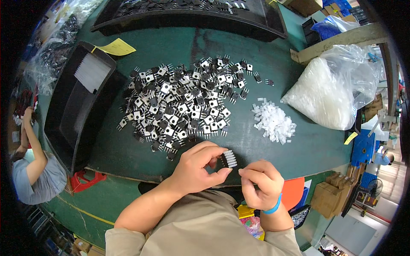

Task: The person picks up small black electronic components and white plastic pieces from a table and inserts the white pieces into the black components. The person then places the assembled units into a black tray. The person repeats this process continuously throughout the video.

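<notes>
My left hand [194, 170] is closed around a short row of black transistors [229, 158] with whitish sleeves on one end, pinched between thumb and fingers at the table's near edge. Just right of it, my right hand [264, 184] is held in a pinch; whatever its fingertips hold is too small or hidden to name. Beyond my left hand spreads a large loose heap of three-legged transistors [179, 100], some showing silvery backs, others black faces. A smaller pile of translucent white plastic sleeves [274, 121] lies beyond my right hand.
A black bin [70, 117] at the left holds a row of white sleeved parts [92, 71]. Another black tray [192, 21] with transistors stands at the far side. A clear bag of white pieces [322, 96] sits right. A person [36, 170] works at far left.
</notes>
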Demonstrator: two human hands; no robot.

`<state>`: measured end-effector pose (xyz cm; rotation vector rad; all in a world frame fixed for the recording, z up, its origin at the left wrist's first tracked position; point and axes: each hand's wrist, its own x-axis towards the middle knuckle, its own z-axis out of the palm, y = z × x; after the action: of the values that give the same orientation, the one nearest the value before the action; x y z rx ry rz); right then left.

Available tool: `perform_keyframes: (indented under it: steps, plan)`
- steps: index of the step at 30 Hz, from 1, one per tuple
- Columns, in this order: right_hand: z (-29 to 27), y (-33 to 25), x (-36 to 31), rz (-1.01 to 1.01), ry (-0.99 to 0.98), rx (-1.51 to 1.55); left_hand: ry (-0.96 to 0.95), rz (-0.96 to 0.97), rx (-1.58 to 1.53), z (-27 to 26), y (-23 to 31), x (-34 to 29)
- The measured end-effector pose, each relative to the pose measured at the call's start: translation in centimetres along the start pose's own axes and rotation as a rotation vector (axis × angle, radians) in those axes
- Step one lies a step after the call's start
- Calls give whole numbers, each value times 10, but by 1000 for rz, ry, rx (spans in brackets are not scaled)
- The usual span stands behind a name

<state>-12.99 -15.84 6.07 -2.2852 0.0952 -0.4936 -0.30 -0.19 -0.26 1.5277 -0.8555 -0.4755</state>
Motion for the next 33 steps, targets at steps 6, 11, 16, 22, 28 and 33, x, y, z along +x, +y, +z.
perform_keyframes:
  steps: [6,11,16,22,28,33]
  plan:
    - [0,-1,-5,120,5,82,14,-9,-39,2,0,-3]
    - [8,8,2,254,-101,385,-28,60,-90,-8,5,-5]
    - [13,11,14,138,-207,484,-28,68,-105,-26,14,-15]
    - [29,0,36,75,-285,593,14,78,-48,-55,29,-29]
    - [44,-22,65,-99,-406,542,111,143,-12,-82,34,-48]
    - [55,-38,79,-185,-421,483,131,116,-3,-98,48,-59]
